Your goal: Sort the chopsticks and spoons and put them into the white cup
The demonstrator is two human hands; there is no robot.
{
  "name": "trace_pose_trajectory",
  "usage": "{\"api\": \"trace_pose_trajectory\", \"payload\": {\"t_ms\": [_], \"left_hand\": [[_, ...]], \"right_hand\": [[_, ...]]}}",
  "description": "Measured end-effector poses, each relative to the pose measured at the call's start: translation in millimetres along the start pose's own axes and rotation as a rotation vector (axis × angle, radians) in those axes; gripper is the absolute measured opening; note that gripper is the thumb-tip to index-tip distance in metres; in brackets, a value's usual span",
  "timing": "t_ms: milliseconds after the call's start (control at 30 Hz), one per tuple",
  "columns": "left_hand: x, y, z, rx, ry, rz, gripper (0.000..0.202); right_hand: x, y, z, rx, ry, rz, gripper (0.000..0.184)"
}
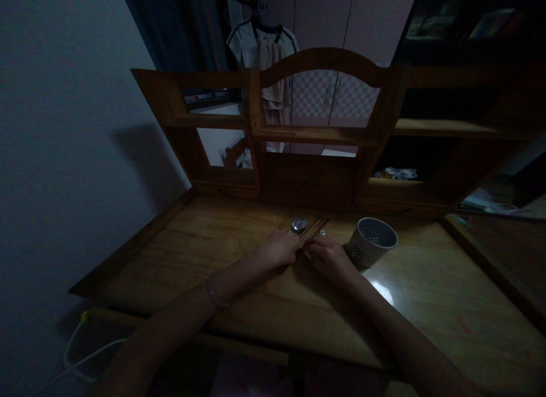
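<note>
Both my hands rest on a wooden desk (213,272) in dim light. My left hand (279,249) lies curled over the near ends of several wooden chopsticks (313,226) and a metal spoon (298,225). My right hand (328,257) sits beside it, fingers bent on the same bundle. The utensils point away from me toward the desk's back. A grey perforated utensil holder (372,240) lies tilted just right of my right hand. A thin bracelet is on my left wrist.
A wooden hutch (319,135) with open shelves rises behind the desk. A small white object (398,173) lies on its lower right shelf. A white wall is at the left. A cable (81,357) hangs below the desk's left edge. Clothes hang further back.
</note>
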State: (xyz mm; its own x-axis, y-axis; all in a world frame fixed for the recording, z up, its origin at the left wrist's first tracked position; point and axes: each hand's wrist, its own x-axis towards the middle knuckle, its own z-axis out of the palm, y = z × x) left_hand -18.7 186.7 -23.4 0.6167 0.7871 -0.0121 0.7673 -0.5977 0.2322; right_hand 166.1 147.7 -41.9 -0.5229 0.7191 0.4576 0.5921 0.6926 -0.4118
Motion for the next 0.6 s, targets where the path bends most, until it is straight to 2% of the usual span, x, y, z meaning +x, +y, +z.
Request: {"api": "trace_pose_trajectory", "payload": {"t_ms": [100,200,300,400,500,600], "left_hand": [[7,10,-3.4,0.062,-0.056,0.002,0.023],[12,7,-19.8,0.04,-0.094,0.005,0.02],[13,-5,-48.3,-0.032,-0.176,0.017,0.011],[10,-13,-71.3,-0.24,-0.304,0.035,0.015],[4,-11,-75.5,-0.429,-0.395,0.105,0.013],[0,-15,-69.2,-0.563,-0.404,0.143,0.022]], "right_hand": [[-2,2,-5,0.023,0.044,0.054,0.027],[-3,3,-8,0.133,0.158,0.157,0.028],[-1,4,-4,0.526,0.282,0.436,0.019],[5,3,1,0.877,0.25,0.622,0.038],[10,0,3,1.086,0.218,0.622,0.043],[10,-3,2,1.222,0.237,0.613,0.039]]}}
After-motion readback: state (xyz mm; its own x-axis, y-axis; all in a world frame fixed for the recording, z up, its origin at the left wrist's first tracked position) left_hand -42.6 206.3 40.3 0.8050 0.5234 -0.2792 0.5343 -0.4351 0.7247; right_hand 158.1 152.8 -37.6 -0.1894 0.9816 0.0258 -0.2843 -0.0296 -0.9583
